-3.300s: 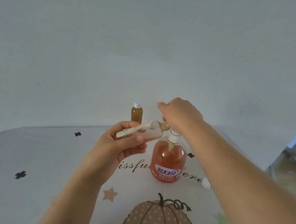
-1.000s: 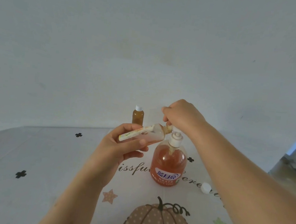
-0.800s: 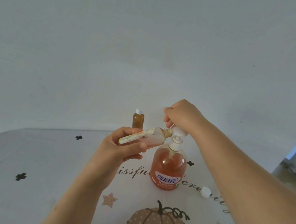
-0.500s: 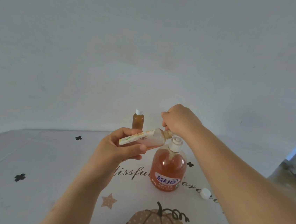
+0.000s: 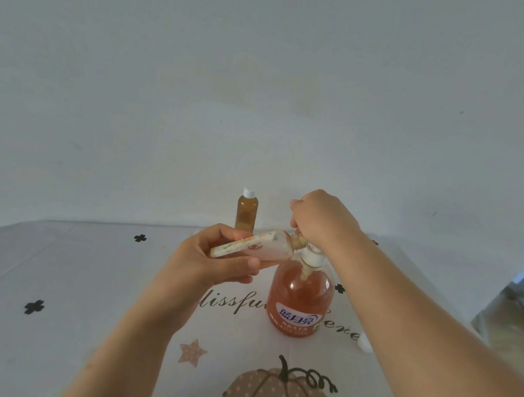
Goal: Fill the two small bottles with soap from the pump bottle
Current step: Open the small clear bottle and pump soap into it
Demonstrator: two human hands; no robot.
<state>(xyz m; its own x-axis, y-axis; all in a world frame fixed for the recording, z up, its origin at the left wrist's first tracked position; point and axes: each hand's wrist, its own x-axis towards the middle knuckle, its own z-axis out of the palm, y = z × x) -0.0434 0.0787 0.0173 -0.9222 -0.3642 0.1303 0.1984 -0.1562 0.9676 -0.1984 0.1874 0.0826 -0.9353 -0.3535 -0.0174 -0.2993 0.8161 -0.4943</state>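
Note:
The orange pump bottle (image 5: 301, 299) stands on the table in the middle. My right hand (image 5: 321, 219) sits curled over its white pump head, which is pushed down low and mostly hidden. My left hand (image 5: 212, 262) grips a small clear bottle (image 5: 260, 246) tilted on its side, its open mouth held against the pump's spout. A little soap shows at that neck. A second small bottle (image 5: 246, 211), amber and capped in white, stands upright behind, near the wall.
A loose white cap (image 5: 365, 344) lies on the tablecloth (image 5: 52, 273) to the right of the pump bottle, partly behind my right forearm. The table meets a plain wall at the back. Its right edge drops to the floor (image 5: 517, 309).
My right hand has pushed the pump head down from its raised position. The small bottle stays at the spout in my left hand.

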